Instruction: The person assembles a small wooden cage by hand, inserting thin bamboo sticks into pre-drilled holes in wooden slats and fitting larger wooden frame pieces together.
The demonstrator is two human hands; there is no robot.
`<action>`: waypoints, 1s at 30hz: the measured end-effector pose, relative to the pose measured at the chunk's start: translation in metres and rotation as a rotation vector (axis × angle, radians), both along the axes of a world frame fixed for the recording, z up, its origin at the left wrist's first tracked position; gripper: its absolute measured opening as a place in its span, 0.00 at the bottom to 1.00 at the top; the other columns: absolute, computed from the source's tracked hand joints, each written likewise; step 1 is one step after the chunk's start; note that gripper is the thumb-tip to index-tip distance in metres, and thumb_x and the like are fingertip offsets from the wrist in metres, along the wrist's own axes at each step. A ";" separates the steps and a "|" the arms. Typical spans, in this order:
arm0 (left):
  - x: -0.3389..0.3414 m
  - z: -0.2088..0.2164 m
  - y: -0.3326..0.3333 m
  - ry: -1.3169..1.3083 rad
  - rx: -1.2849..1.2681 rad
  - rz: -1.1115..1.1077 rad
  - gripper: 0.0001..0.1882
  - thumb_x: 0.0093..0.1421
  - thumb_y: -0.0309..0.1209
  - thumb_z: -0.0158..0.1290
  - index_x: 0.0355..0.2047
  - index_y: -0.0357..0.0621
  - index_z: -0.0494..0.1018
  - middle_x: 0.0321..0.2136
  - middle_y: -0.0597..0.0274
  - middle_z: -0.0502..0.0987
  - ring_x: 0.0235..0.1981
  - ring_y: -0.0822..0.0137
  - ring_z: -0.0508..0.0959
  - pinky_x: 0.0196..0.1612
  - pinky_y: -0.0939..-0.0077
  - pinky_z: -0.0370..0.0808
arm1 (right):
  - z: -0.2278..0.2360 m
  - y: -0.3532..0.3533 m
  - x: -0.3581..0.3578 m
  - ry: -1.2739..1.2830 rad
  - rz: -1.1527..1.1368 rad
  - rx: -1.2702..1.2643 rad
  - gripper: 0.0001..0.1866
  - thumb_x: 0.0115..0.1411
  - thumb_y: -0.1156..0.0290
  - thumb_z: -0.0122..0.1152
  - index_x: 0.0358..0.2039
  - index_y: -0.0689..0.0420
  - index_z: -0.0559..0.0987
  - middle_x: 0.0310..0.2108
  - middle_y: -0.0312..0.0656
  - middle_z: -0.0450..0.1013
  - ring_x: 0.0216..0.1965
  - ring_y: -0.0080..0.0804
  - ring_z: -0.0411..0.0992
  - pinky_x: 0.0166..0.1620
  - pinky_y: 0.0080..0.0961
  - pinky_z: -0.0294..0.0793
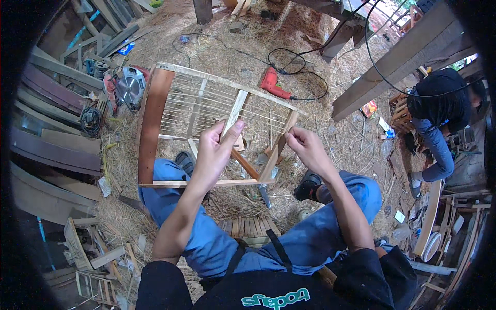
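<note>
Head view (only view). Rect. openwork frame of pale wood [232,182] held up in front of the seated person, its near-L corner over the L knee of the blue jeans [206,243]. Reddish-brown wooden board [155,121] forms the frame's L end; thin pale wooden rods [181,103] run lengthwise, approx. parallel, w/ gaps btw. them.

L hand [214,150]: closed on the pale flat wooden slat [235,109] that crosses the rods, thumb up along its face. R hand [307,147]: thumb & fingertips in a narrow pinch at the narrow wooden end bar [279,147], i.e. the frame's R end; what lies btw. the tips is too small to tell.

Surroundings: straw-strewn dirt floor [341,150]. Red power drill [275,84] lies just beyond the frame's far rail, w/ black cable [326,82] looped nr. it. Circular saw w/ round toothed metal blade [130,88] is just L of the brown board; coiled dark cord [91,120] lies nr. the saw. Thick wooden post [398,62] slants across upper R. Second person in dark shirt [439,88] bends down at far R, well apart from the frame.
</note>
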State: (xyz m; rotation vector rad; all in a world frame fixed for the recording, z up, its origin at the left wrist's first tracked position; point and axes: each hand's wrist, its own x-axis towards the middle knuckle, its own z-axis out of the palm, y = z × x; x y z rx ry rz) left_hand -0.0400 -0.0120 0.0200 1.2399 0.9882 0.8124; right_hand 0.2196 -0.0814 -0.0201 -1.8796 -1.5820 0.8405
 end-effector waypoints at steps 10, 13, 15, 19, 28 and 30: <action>0.003 -0.009 -0.002 0.024 0.020 -0.054 0.19 0.74 0.42 0.57 0.50 0.36 0.82 0.32 0.74 0.78 0.33 0.83 0.70 0.37 0.82 0.67 | -0.004 -0.001 -0.012 -0.121 -0.061 -0.004 0.20 0.69 0.54 0.58 0.36 0.60 0.84 0.30 0.58 0.80 0.36 0.60 0.80 0.41 0.50 0.77; 0.001 -0.007 -0.002 0.107 0.071 -0.074 0.20 0.75 0.43 0.57 0.49 0.36 0.82 0.30 0.75 0.75 0.32 0.83 0.69 0.35 0.81 0.65 | -0.012 0.002 -0.014 -0.117 -0.056 0.028 0.19 0.69 0.55 0.58 0.37 0.60 0.84 0.30 0.58 0.79 0.36 0.60 0.80 0.40 0.49 0.77; 0.001 -0.006 -0.001 0.111 0.085 -0.074 0.19 0.75 0.43 0.57 0.49 0.36 0.82 0.28 0.76 0.73 0.30 0.83 0.67 0.33 0.81 0.63 | -0.010 0.002 -0.016 -0.098 -0.077 0.024 0.20 0.70 0.55 0.58 0.37 0.61 0.83 0.30 0.59 0.79 0.36 0.60 0.80 0.40 0.48 0.77; -0.002 0.000 0.000 0.050 -0.031 -0.034 0.19 0.74 0.44 0.57 0.47 0.40 0.82 0.24 0.78 0.70 0.24 0.85 0.63 0.26 0.83 0.58 | -0.009 0.002 -0.014 0.048 -0.093 0.066 0.19 0.72 0.56 0.58 0.37 0.62 0.82 0.27 0.57 0.78 0.30 0.54 0.79 0.37 0.43 0.76; -0.004 0.014 0.004 -0.063 -0.051 0.043 0.19 0.74 0.46 0.57 0.45 0.41 0.82 0.20 0.81 0.68 0.20 0.87 0.61 0.21 0.83 0.57 | 0.013 -0.007 -0.020 0.038 -0.149 0.205 0.16 0.72 0.61 0.62 0.34 0.62 0.80 0.23 0.49 0.75 0.23 0.36 0.73 0.30 0.33 0.71; -0.006 0.012 0.006 -0.061 -0.031 0.042 0.19 0.74 0.46 0.56 0.45 0.41 0.82 0.19 0.81 0.67 0.19 0.88 0.61 0.20 0.83 0.56 | 0.013 -0.008 -0.020 0.027 -0.151 0.238 0.15 0.72 0.61 0.62 0.36 0.61 0.79 0.24 0.49 0.76 0.23 0.37 0.75 0.30 0.34 0.72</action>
